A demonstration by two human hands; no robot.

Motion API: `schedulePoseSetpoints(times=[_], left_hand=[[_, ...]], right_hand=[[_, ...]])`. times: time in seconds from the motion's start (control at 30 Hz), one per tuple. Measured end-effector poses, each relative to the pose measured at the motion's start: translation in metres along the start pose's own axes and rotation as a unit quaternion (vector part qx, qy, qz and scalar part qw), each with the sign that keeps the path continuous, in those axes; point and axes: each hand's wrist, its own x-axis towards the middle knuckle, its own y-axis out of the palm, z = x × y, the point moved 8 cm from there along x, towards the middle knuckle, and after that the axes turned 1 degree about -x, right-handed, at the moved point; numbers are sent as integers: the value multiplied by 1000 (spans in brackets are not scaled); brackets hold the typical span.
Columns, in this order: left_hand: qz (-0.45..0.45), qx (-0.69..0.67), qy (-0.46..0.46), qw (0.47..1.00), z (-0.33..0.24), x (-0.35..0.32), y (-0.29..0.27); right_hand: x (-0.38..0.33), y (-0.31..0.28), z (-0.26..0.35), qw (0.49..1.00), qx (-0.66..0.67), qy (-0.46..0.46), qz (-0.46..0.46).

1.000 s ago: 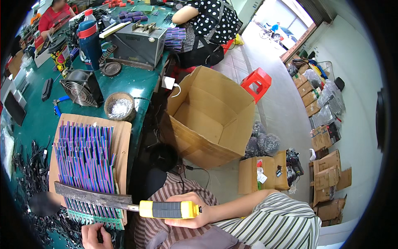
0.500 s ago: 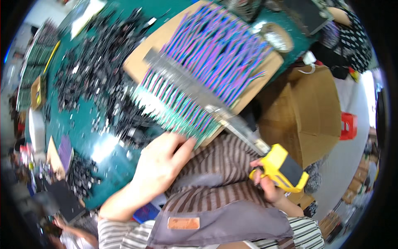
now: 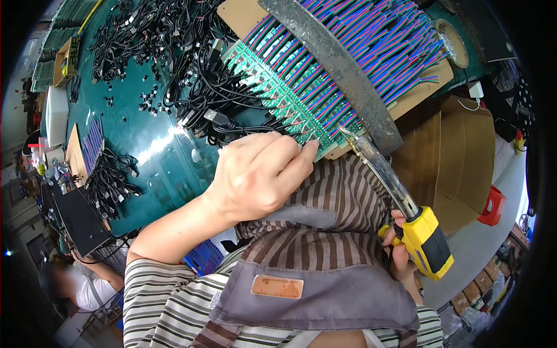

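A: Where is the soldering iron (image 3: 400,214) lying, and which way is it pointing?

B: It is reaching across the person's lap, its long axis running from the yellow handle at lower right up and leftward. The metal tip is pointing at the near edge of the green circuit strips (image 3: 278,95), just beside the fingertips of the left hand (image 3: 261,171).

A: How are the two grips standing?

B: The right hand (image 3: 399,250) is clenching the yellow handle; only its fingers are showing. The left hand is pressing curled fingers on the strips' near edge, grasping nothing that can be made out. It is the nearer hand to the joint.

A: What is lying around them?

B: Red, blue and purple wires (image 3: 371,43) are running up from the strips on a cardboard sheet (image 3: 432,78), a grey metal bar (image 3: 342,72) is crossing them diagonally, and black cables (image 3: 174,40) are spreading over the green desk (image 3: 151,151).
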Motion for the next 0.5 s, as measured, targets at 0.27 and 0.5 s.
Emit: schedulePoseSetpoints(times=[0.27, 0.5], left_hand=[[0, -70, -30, 997, 8, 1, -1], [50, -130, -55, 989, 16, 9, 3]], right_hand=[[-6, -5, -4, 999, -34, -9, -3], [-9, -6, -7, 997, -68, -28, 7]])
